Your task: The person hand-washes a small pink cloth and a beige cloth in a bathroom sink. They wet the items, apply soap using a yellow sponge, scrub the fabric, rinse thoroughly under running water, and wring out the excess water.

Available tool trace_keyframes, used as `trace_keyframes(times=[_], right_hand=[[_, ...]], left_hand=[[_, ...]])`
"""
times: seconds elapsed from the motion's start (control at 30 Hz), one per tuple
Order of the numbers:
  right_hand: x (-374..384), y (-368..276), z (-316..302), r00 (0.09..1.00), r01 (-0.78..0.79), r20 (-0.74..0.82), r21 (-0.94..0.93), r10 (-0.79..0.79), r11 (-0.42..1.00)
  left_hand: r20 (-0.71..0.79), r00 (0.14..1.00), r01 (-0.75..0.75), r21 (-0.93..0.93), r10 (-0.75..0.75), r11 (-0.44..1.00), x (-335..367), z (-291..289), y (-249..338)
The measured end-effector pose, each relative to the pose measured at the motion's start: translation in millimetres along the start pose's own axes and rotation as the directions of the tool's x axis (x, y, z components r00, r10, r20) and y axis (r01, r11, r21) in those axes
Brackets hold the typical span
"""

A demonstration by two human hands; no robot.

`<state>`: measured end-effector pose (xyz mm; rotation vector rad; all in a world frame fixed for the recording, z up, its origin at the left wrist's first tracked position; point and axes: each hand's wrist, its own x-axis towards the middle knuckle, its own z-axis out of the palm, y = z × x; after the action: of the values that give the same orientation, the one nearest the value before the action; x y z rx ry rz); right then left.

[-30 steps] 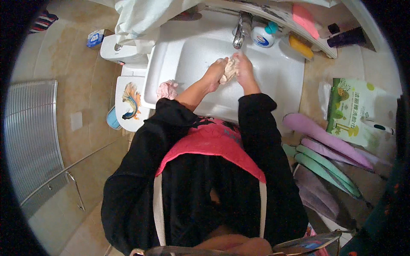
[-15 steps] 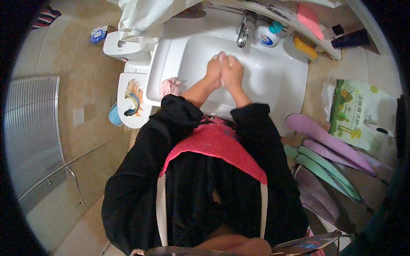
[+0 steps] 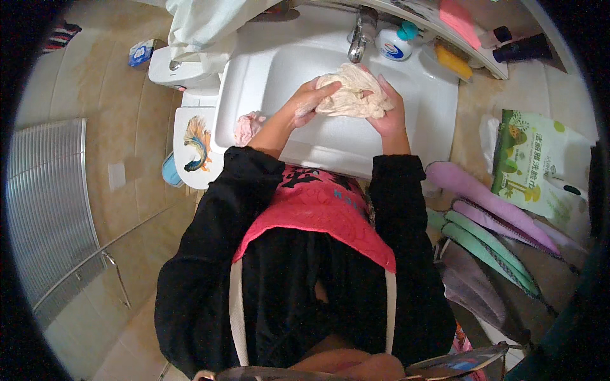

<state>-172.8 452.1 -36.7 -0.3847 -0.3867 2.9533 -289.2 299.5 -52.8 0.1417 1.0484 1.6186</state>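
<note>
A wet-looking, crumpled cream cloth [image 3: 353,95] is held between both hands over the white sink [image 3: 422,117], just below the faucet [image 3: 357,47]. My left hand [image 3: 307,103] is closed on its left side, thumb lying on top. My right hand [image 3: 393,113] grips the right side, with its fingers partly behind the fabric. White streaks, looking like suds, show on my left hand near the wrist. On the sink's left front rim rests a small bunched pale pink cloth [image 3: 248,127].
Right of the faucet stands a white bottle with a teal cap [image 3: 395,43]. A yellow item [image 3: 452,61] lies farther right. Purple and green slippers [image 3: 483,238] hang at the right below a green-and-white pack [image 3: 540,162]. The toilet [image 3: 197,146] is at the left.
My hands were pressed together over the basin with no cream cloth visible. They have moved apart, and the cream cloth now shows spread between them.
</note>
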Motion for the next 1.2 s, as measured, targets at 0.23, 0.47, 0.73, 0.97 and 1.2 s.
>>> trace_keyframes(times=[0.23,0.47,0.73,0.97,1.2], right_hand=[[-11,28,-38,0.996,-0.032,-0.093,-0.211,0.013,0.977],[-10,62,19,0.885,0.142,0.018,-0.962,-0.465,0.232],[32,69,22,0.730,-0.036,0.023,-0.997,-0.683,-0.072],[50,22,8,0.831,0.040,-0.153,-0.943,-0.534,0.332],[-3,12,3,0.982,-0.121,-0.186,-0.539,0.023,0.834]], left_hand=[[0.039,0.999,-0.029,-0.171,0.037,0.985,-3,11,1],[-0.041,0.999,-0.019,-0.365,0.004,0.931,18,13,-8],[-0.268,0.953,-0.159,-0.035,0.144,0.987,27,25,-12],[-0.225,0.971,-0.056,0.095,0.076,0.994,11,30,-1],[-0.063,0.984,-0.173,-0.122,0.167,0.977,-3,21,24]])
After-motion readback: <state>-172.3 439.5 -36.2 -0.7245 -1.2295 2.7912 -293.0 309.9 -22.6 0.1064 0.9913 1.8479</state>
